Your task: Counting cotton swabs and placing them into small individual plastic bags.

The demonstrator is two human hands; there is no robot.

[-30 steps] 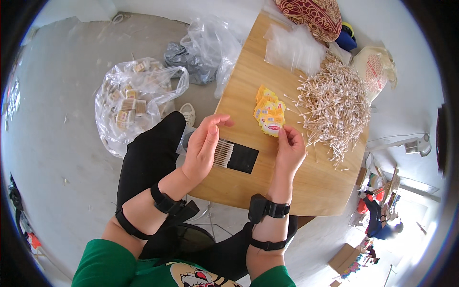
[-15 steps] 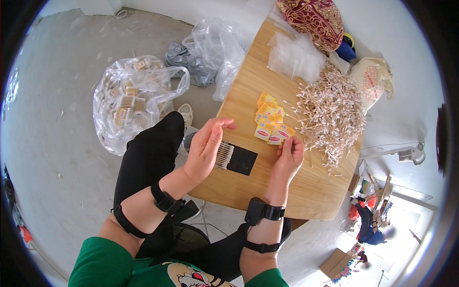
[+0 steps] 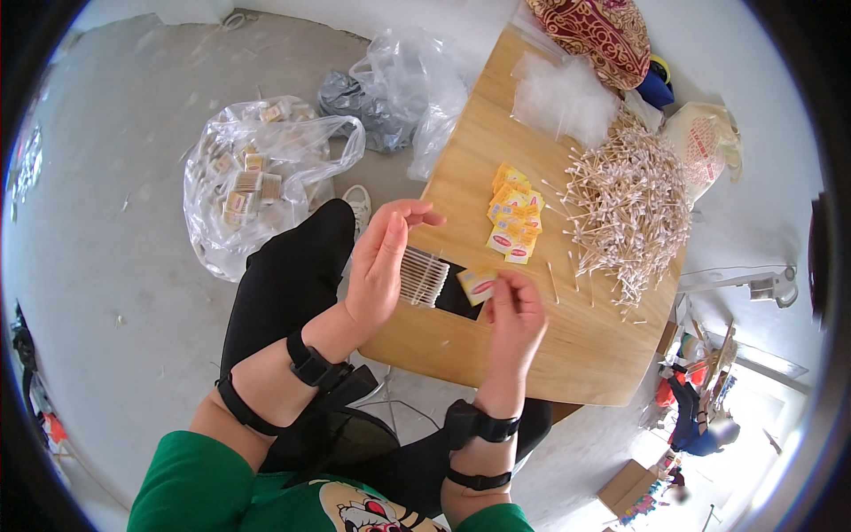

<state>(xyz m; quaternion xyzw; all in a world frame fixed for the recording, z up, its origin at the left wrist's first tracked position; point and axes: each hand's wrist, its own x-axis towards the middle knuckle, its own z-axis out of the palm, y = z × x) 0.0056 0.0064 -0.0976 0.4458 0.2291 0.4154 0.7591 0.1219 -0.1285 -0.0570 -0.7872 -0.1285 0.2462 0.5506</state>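
Observation:
My right hand (image 3: 516,310) pinches a yellow and white printed card (image 3: 479,285) between thumb and fingers, over the black rectangle (image 3: 457,300) on the table. Just left of that lies a neat row of cotton swabs (image 3: 422,277), side by side. My left hand (image 3: 379,266) stands on edge against the left side of the row, thumb raised and fingers extended, partly curved; its palm side is partly hidden. Farther back, several more yellow cards (image 3: 516,213) lie overlapping in a loose stack. To their right is a large heap of loose cotton swabs (image 3: 629,204).
Clear plastic sheets or bags (image 3: 563,97) lie at the table's back. A patterned red cloth (image 3: 598,40) and a whitish printed bag (image 3: 700,146) sit behind the heap. On the floor at left, a clear bag (image 3: 213,191) holds several small swab packs. People work far right.
My right hand has lifted a card off the stack and brought it left, beside the swab row. My left hand stays by the row. The whole view has shifted slightly.

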